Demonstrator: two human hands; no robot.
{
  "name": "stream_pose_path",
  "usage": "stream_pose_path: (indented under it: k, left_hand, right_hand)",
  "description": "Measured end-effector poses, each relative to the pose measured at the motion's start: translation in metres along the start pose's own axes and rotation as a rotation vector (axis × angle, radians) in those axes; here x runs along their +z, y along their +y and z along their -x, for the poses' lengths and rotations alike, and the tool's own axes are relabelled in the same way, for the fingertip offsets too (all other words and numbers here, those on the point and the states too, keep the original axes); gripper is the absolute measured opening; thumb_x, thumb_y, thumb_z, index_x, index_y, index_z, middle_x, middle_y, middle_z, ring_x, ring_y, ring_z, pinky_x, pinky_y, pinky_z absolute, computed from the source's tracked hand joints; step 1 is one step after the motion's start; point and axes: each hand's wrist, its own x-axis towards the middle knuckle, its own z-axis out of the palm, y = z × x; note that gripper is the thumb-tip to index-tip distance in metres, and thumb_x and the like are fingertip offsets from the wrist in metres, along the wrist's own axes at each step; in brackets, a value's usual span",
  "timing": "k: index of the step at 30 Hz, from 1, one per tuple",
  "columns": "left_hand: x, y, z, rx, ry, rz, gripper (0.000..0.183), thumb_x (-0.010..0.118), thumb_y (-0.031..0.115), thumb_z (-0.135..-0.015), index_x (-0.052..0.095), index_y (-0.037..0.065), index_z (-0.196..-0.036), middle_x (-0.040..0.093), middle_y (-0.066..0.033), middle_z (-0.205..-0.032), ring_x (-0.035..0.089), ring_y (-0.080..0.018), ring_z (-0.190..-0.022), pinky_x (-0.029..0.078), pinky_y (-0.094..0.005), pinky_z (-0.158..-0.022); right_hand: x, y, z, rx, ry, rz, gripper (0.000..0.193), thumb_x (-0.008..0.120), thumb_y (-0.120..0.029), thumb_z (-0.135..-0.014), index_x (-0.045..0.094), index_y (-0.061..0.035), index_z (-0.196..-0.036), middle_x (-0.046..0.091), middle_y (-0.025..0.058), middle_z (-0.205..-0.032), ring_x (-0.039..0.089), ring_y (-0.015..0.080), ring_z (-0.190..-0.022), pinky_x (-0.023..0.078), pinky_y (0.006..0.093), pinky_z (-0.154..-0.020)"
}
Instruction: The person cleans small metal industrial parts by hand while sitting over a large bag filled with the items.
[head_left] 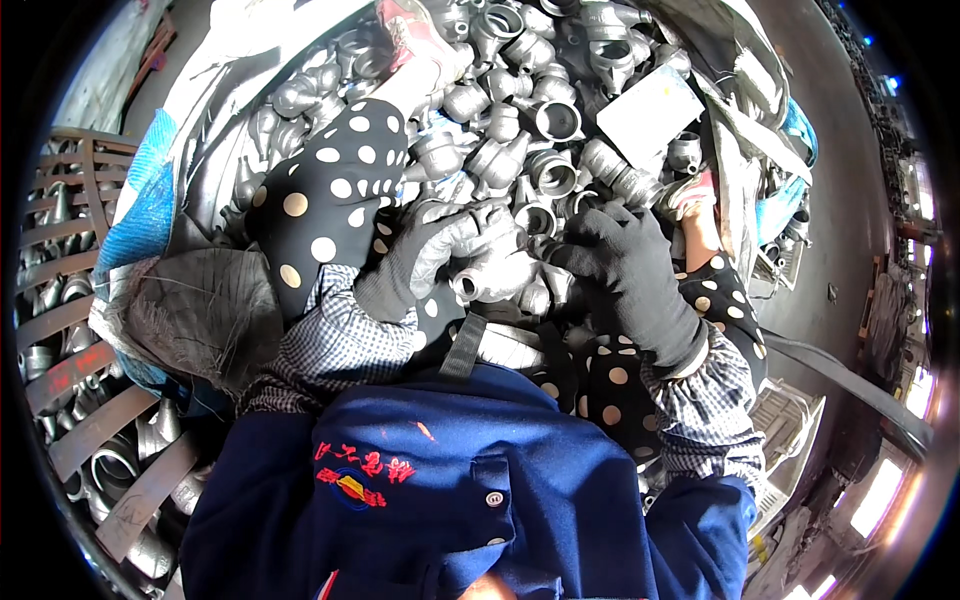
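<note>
Grey gloved fingers of my left hand [425, 250] close around a silvery cast metal pipe fitting [497, 268] with a small round opening toward me. Right of it, my right hand [635, 280] in a black glove has its fingers curled together. Whatever those fingers hold, if anything, is hidden under the glove. Many more metal fittings [555, 120] like it lie heaped beyond and between my hands, some with wide round mouths facing up.
A large woven sack [745, 100] surrounds the heap, and my legs [335, 180] in dotted trousers reach into it. A white rectangular card [650, 115] lies on the fittings. A slatted metal cage [75, 325] of fittings stands left; a pale plastic crate [785, 430] stands right.
</note>
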Motion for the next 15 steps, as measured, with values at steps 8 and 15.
stream_pose_path:
  k: [8, 15]
  left_hand:
    - [0.010, 0.002, -0.003, 0.006, 0.045, 0.100, 0.037, 0.045, 0.018, -0.100, 0.054, -0.006, -0.128, 0.063, -0.0075, -0.112, 0.060, -0.0102, -0.096, 0.049, -0.0244, -0.083]
    - [0.010, 0.002, -0.005, -0.027, -0.050, 0.318, 0.040, 0.046, 0.016, -0.099, 0.048, -0.004, -0.134, 0.060, -0.0100, -0.120, 0.060, -0.0128, -0.104, 0.049, -0.0261, -0.090]
  right_hand:
    - [-0.002, 0.002, 0.001, 0.037, -0.086, 0.005, 0.037, 0.069, -0.027, -0.075, 0.069, -0.0282, -0.112, 0.059, -0.0004, -0.112, 0.055, 0.0199, -0.103, 0.043, 0.0365, -0.079]
    - [-0.001, -0.006, 0.005, 0.027, -0.076, 0.042, 0.037, 0.066, -0.027, -0.078, 0.068, -0.0297, -0.115, 0.058, -0.0007, -0.106, 0.055, 0.0198, -0.098, 0.042, 0.0358, -0.076]
